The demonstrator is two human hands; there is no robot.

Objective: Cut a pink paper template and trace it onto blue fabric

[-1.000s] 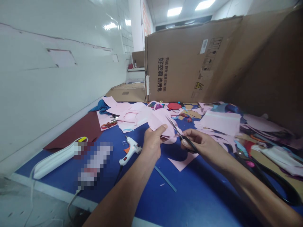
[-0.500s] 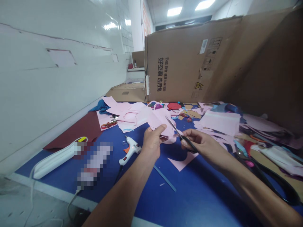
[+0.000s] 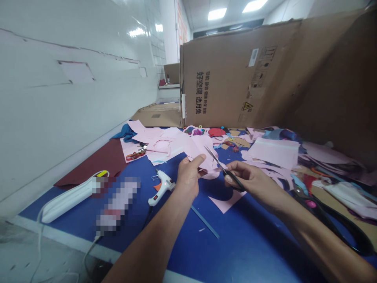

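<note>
My left hand [image 3: 188, 177] pinches a pink paper piece [image 3: 198, 151] between thumb and fingers, lifted a little above the blue table [image 3: 235, 243]. My right hand [image 3: 250, 179] grips small black-handled scissors [image 3: 221, 167], whose blades are parted and point up-left into the pink piece's right edge. A curved strip of pink hangs under the cut. Below the hands lies a pink offcut [image 3: 226, 200] on the blue surface.
A white glue gun [image 3: 161, 188] lies left of my left hand, with a thin blue strip [image 3: 204, 222] nearby. Pink sheets [image 3: 273, 153] and scraps litter the far table. Large black scissors [image 3: 332, 224] lie at right. Cardboard box [image 3: 241, 74] stands behind; white wall at left.
The scissors have crept slightly up and left along the pink piece. My left hand has shifted the paper very little.
</note>
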